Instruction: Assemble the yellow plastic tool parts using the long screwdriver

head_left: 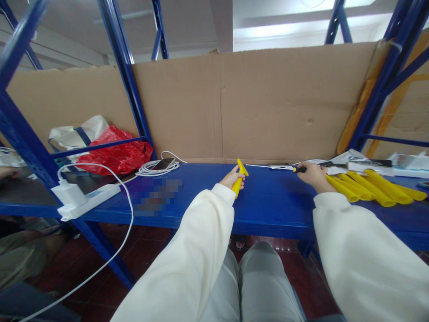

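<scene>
My left hand (232,177) is closed around a yellow plastic piece (241,168) with a handle-like lower part and a wider, angled top. My right hand (315,175) grips a screwdriver (299,169) by its black and yellow handle. The long thin shaft lies nearly level and points left, its tip close to the yellow piece; I cannot tell whether they touch. Several yellow tube-like pieces (375,188) lie side by side just right of my right hand. Behind them are flat white and black items (375,163), too small to make out.
The blue shelf table (275,210) has a cardboard panel (268,103) at its back. To the left are a coiled white cable (157,167), a red plastic bag (115,152) and a power strip (90,201) with a plugged-in charger. A blue post (129,85) rises beside the bag.
</scene>
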Demonstrator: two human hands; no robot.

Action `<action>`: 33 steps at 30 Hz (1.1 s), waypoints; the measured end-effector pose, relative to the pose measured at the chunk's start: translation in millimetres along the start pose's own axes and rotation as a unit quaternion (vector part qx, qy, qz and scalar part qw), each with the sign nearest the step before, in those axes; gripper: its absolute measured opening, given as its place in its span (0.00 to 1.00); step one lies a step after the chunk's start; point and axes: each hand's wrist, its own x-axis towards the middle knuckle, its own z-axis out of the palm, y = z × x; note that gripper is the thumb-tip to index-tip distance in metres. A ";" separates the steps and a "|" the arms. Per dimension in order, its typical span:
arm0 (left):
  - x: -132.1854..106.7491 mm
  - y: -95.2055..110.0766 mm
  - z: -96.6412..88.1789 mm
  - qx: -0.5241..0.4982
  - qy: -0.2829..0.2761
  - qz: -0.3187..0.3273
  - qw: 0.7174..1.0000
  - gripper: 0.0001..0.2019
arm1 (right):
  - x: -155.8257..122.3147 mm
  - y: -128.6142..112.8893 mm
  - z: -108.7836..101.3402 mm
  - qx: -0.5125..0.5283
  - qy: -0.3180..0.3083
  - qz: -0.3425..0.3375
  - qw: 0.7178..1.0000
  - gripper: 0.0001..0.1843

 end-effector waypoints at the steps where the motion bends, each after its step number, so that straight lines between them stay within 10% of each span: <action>1: 0.2 0.0 -0.2 0.001 -0.001 -0.001 1.000 0.45 | 0.2 0.7 0.5 0.000 0.002 -0.005 1.000 0.13; 33: -0.4 2.1 -1.3 -0.003 -0.031 -0.010 0.999 0.45 | -3.0 -4.0 -7.1 0.003 -0.038 0.018 0.999 0.12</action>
